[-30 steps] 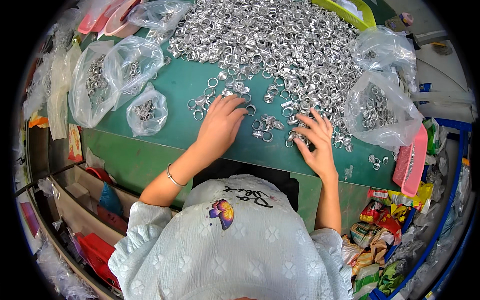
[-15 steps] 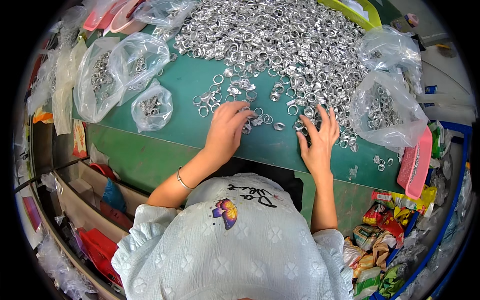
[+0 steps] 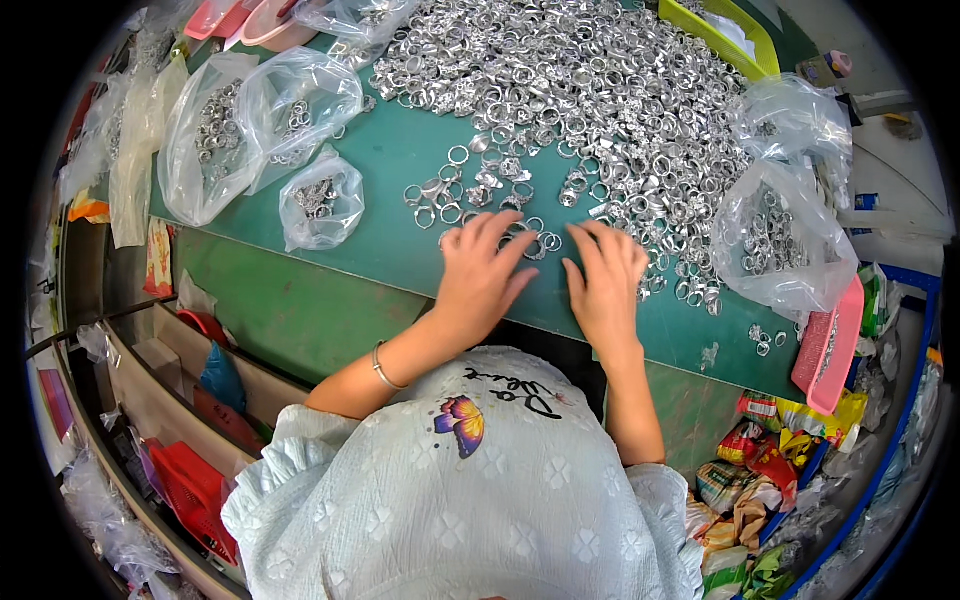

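A big heap of silver-coloured finger rings (image 3: 560, 75) covers the far part of the green table. My left hand (image 3: 478, 285), a bangle on its wrist, rests at the near side of a small group of rings (image 3: 535, 240); its fingers are apart and reach over some of them. To its right, my right hand (image 3: 606, 295) hovers or rests by the heap's near edge, fingers bent and thumb apart, with no ring visible in it. Its fingertips hide part of the table. Another loose cluster of rings (image 3: 440, 190) lies just beyond my left hand.
Clear plastic bags with rings stand on the left, the smallest bag (image 3: 322, 200) nearest me. Another ring-filled bag (image 3: 768, 240) is on the right, beside a pink tray (image 3: 830, 345). A yellow-green tray (image 3: 735, 40) borders the heap. Open drawers (image 3: 170, 375) are at lower left.
My right hand has moved left, off the heap's edge and closer to my left hand. My left hand has shifted slightly right. The view has also shifted a little.
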A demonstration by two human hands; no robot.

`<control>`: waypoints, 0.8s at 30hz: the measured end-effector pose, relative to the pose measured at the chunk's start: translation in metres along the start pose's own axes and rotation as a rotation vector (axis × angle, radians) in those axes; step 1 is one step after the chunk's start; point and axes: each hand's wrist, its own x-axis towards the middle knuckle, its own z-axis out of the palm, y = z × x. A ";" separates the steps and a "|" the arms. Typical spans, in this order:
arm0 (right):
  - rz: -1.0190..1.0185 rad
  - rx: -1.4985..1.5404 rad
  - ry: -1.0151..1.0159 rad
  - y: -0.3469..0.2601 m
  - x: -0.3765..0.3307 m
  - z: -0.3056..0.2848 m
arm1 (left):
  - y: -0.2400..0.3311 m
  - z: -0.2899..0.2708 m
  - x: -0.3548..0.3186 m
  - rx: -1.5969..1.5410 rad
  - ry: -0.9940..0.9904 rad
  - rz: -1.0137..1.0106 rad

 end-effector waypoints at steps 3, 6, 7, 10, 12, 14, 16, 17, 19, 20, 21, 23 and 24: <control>-0.117 0.083 -0.052 0.001 0.006 0.011 | -0.004 0.011 -0.004 0.062 -0.032 0.005; -0.100 0.152 -0.047 0.012 0.005 0.017 | -0.018 0.007 -0.009 0.102 0.033 -0.015; -0.096 0.132 -0.047 0.013 0.004 0.016 | -0.018 0.005 -0.010 0.071 0.054 -0.039; -0.075 0.118 -0.035 0.012 0.000 0.012 | -0.007 -0.009 -0.012 -0.027 0.071 -0.077; -0.050 0.169 -0.017 0.012 -0.001 0.012 | 0.006 -0.011 -0.024 -0.656 -0.138 -0.323; -0.051 0.170 -0.011 0.011 -0.001 0.012 | 0.012 -0.008 -0.029 -1.254 -0.396 -0.595; -0.058 0.116 -0.010 0.009 -0.001 0.012 | 0.011 0.000 -0.032 -1.333 -0.357 -0.647; -0.073 0.097 -0.004 0.009 -0.002 0.012 | 0.011 0.002 -0.032 -1.373 -0.339 -0.672; -0.103 0.060 0.011 0.009 -0.003 0.014 | 0.008 0.002 -0.031 -1.527 -0.388 -0.837; -0.111 0.086 0.033 0.010 -0.003 0.015 | 0.006 0.003 -0.032 -1.615 -0.393 -0.883; -0.120 0.113 0.055 0.011 -0.004 0.017 | 0.006 0.004 -0.033 -1.702 -0.399 -0.928; -0.136 0.166 0.074 0.012 -0.005 0.019 | 0.008 0.004 -0.030 -1.775 -0.369 -0.992; -0.146 0.192 0.071 0.010 -0.005 0.019 | 0.010 0.005 -0.029 -1.811 -0.354 -1.025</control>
